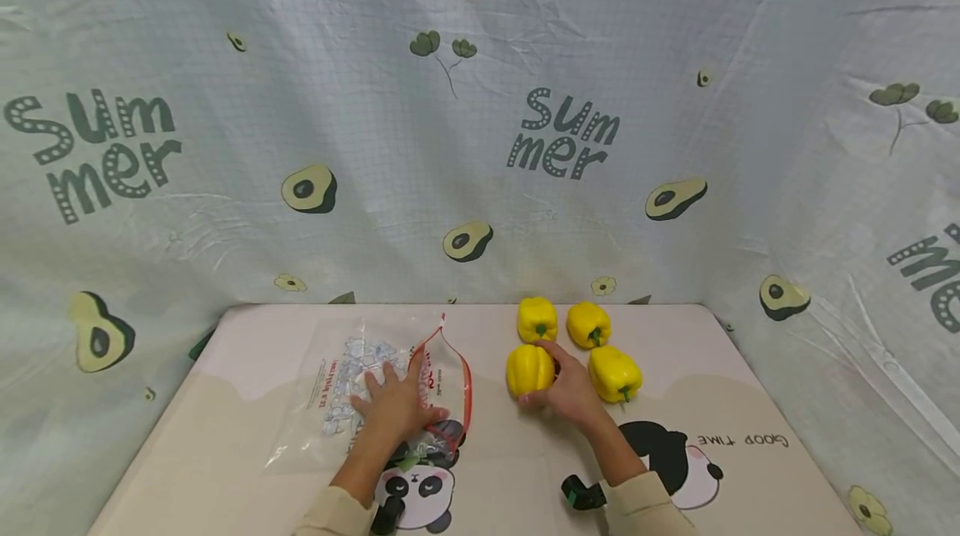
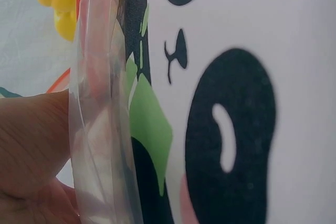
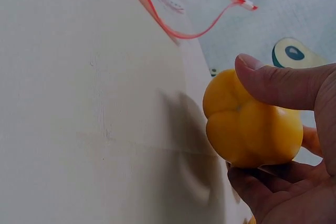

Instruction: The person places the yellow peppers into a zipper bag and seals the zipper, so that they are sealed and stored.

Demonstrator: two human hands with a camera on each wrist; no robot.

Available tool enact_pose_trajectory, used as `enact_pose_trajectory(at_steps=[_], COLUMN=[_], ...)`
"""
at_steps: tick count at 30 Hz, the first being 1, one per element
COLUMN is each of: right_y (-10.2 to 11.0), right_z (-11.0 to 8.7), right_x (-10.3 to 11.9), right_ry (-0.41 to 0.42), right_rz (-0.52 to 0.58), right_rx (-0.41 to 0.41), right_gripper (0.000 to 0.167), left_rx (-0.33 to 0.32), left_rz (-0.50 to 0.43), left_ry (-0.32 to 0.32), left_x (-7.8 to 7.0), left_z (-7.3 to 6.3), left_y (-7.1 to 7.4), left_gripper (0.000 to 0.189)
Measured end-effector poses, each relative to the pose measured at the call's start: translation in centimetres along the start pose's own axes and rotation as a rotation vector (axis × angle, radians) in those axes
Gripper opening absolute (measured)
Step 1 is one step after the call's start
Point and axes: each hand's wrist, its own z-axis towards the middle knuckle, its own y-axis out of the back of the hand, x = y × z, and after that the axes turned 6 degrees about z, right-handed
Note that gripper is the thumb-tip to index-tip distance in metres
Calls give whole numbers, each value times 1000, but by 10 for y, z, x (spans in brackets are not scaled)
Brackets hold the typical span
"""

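A clear zip bag (image 1: 322, 428) with a red-edged mouth and printed drawings lies on the left half of the table, its mouth gaping to the right. Over the bag near that mouth, my left hand (image 1: 393, 407) spreads its straight fingers; in the left wrist view the clear film (image 2: 97, 129) passes right by the thumb. My right hand (image 1: 573, 390) grips a yellow bell pepper (image 1: 529, 371), thumb on one side and fingers round the other. The right wrist view shows this bell pepper (image 3: 252, 124) close up, with its shadow on the table beneath.
Three more yellow bell peppers stand close by: one at the back (image 1: 537, 319), another to its right (image 1: 588, 324), and a third (image 1: 615, 374) just right of my right hand. The pale table (image 1: 720, 353) has panda prints. A patterned curtain (image 1: 390, 119) hangs behind it.
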Motion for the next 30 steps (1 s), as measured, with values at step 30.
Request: enact_pose_trajectory(at_steps=[30], right_y=[-16], right_z=[0], right_x=[9], right_ry=[31], right_rz=[14], right_rx=[26], right_gripper=[94], left_rx=[26], left_rz=[1], left_ry=[28], left_x=[-3], left_z=[-2], left_y=[3], left_gripper=[110])
